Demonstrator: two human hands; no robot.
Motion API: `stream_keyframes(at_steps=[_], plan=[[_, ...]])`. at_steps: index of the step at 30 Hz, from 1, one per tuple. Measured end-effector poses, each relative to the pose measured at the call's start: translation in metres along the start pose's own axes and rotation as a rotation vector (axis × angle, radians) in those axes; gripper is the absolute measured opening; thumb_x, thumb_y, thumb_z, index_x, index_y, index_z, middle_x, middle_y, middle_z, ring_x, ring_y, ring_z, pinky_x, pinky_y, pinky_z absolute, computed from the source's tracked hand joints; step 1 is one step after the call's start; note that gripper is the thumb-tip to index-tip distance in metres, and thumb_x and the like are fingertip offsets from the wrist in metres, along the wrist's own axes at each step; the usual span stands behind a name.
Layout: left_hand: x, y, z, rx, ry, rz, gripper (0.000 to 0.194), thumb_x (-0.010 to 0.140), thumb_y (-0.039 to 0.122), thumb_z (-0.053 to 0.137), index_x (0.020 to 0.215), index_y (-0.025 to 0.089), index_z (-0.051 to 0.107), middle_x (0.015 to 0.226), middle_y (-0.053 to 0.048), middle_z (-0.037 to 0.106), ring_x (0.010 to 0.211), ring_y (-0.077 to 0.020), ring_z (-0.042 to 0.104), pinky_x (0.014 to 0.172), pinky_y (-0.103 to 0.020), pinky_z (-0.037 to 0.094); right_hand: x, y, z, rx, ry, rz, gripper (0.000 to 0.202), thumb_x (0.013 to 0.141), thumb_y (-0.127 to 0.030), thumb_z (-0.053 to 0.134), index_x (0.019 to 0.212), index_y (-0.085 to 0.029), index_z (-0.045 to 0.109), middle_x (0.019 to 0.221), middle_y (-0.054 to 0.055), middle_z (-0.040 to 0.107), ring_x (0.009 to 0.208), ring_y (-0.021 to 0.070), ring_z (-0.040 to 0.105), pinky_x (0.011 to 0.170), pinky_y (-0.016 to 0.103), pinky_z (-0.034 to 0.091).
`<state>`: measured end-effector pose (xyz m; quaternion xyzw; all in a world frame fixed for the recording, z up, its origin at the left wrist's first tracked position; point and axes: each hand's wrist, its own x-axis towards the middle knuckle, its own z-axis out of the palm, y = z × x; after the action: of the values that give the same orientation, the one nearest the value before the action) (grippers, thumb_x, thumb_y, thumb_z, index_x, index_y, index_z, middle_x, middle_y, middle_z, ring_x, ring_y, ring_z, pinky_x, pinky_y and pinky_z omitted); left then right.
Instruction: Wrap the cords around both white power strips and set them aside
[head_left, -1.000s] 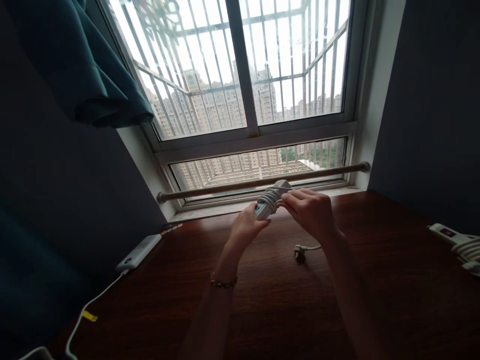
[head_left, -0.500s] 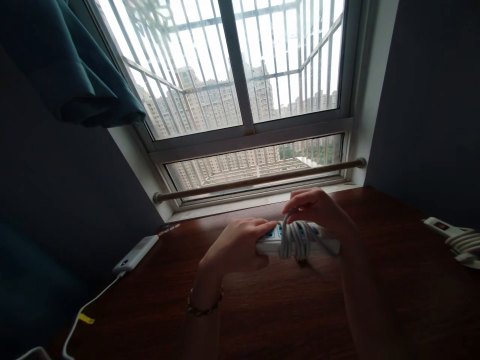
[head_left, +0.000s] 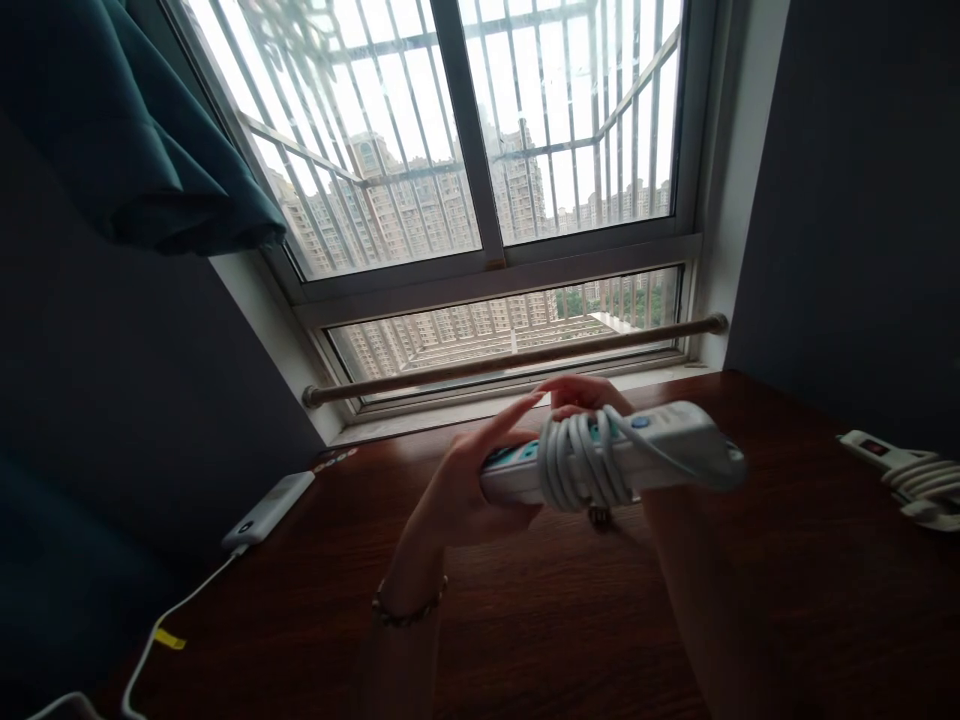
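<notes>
A white power strip point(head_left: 675, 440) with blue-green sockets and a blue button is held in the air above the dark wooden table. Several turns of its grey-white power cord point(head_left: 577, 465) are wrapped round the middle. My left hand point(head_left: 469, 490) grips the strip's left end, thumb below and index finger stretched over the top toward my other hand. Behind the strip, my right hand point(head_left: 589, 393) has its fingers bent at the cord; the strip hides part of them. A small dark plug point(head_left: 600, 517) shows just under the coils.
At the right edge lies another white power strip point(head_left: 874, 450) with its cord wound up. On the left, a white power bank point(head_left: 270, 508) has a white cable point(head_left: 191, 597) with a yellow tag. A barred window, rail point(head_left: 517, 362) and blue curtain point(head_left: 172, 190) stand beyond the table point(head_left: 517, 620).
My right hand has gone from above the coils to behind the strip. The strip's right end has swung up and toward me, and my left index finger has lifted.
</notes>
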<state>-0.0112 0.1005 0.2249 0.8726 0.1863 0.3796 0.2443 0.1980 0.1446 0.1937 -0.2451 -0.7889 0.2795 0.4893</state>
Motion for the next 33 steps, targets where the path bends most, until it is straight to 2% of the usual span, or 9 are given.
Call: stream_keyframes(at_steps=[2,5,9,13,18,22,25,28,33], plan=[[0.002,-0.002,0.001,-0.222,0.079,-0.121,0.076,0.064,0.014,0.073,0.133,0.025,0.044,0.095,-0.003,0.066,0.067,-0.0144,0.056,0.059,-0.022,0.043,0.009,0.007,0.005,0.025,0.079,-0.009,0.032,0.089,-0.035,0.036,0.098,-0.013,0.059,0.079,0.006,0.055,0.074,0.0187,0.054,0.068,0.028,0.044],[0.007,-0.004,0.002,-0.511,0.369,-0.246,0.053,0.055,0.015,0.077,0.107,0.016,0.064,0.075,-0.003,0.067,0.057,-0.0159,0.058,0.049,-0.021,0.042,0.017,0.015,0.008,-0.063,0.184,0.01,0.03,0.089,-0.036,0.041,0.074,-0.015,0.056,0.062,0.002,0.052,0.06,0.0164,0.05,0.062,0.027,0.04],[0.011,-0.013,-0.006,-0.666,0.726,-0.26,0.031,0.054,0.023,0.069,0.081,0.009,0.066,0.065,-0.009,0.065,0.053,-0.0261,0.061,0.043,-0.03,0.046,0.014,0.022,0.002,-0.293,0.187,0.18,0.022,0.077,-0.029,0.071,0.082,-0.016,0.054,0.054,-0.006,0.049,0.048,0.0115,0.047,0.048,0.022,0.032],[0.011,-0.036,-0.025,-0.636,0.954,-0.278,0.034,0.057,0.028,0.067,0.084,0.008,0.064,0.073,-0.012,0.067,0.053,-0.0251,0.061,0.04,-0.031,0.046,0.009,0.019,-0.007,-0.276,0.126,0.445,0.023,0.076,-0.017,0.073,0.083,-0.015,0.051,0.051,-0.008,0.05,0.04,0.011,0.048,0.039,0.02,0.034],[0.012,-0.07,-0.034,-0.32,1.127,-0.36,0.041,0.053,0.028,0.073,0.089,0.009,0.065,0.059,-0.003,0.062,0.047,-0.021,0.058,0.04,-0.028,0.043,0.007,-0.012,0.0,-0.449,0.225,0.274,0.022,0.075,-0.017,0.074,0.063,-0.014,0.056,0.054,-0.003,0.053,0.05,0.011,0.049,0.046,0.021,0.034],[0.013,-0.079,-0.022,0.24,0.951,-0.415,0.059,0.061,0.03,0.073,0.118,0.016,0.06,0.078,-0.003,0.067,0.065,-0.0187,0.061,0.06,-0.027,0.045,0.006,-0.035,0.016,-0.185,0.175,0.354,0.025,0.083,-0.017,0.062,0.062,-0.014,0.05,0.045,-0.003,0.051,0.035,0.0094,0.044,0.034,0.018,0.03],[0.016,-0.079,-0.009,0.731,0.714,-0.447,0.061,0.071,0.034,0.065,0.129,0.021,0.05,0.088,-0.005,0.067,0.075,-0.0228,0.063,0.067,-0.031,0.044,0.005,-0.039,0.023,0.093,0.247,0.375,0.014,0.081,-0.021,0.06,0.091,-0.012,0.054,0.05,-0.002,0.055,0.034,0.011,0.044,0.031,0.016,0.032],[0.018,-0.08,0.004,0.934,0.509,-0.473,0.064,0.073,0.031,0.061,0.134,0.025,0.044,0.098,-0.005,0.066,0.086,-0.027,0.062,0.069,-0.032,0.044,0.007,-0.037,0.025,0.376,0.271,0.351,0.061,0.072,-0.025,0.068,0.124,-0.014,0.036,0.06,0.0,0.061,0.04,0.0126,0.047,0.034,0.018,0.039],[0.02,-0.084,0.015,0.952,0.048,-0.336,0.059,0.076,0.028,0.057,0.134,0.023,0.043,0.108,-0.006,0.062,0.094,-0.0262,0.059,0.074,-0.032,0.043,0.015,-0.021,0.02,0.799,0.221,0.448,0.029,0.067,-0.025,0.071,0.085,-0.006,0.06,0.068,0.008,0.06,0.058,0.0137,0.057,0.052,0.019,0.049]])
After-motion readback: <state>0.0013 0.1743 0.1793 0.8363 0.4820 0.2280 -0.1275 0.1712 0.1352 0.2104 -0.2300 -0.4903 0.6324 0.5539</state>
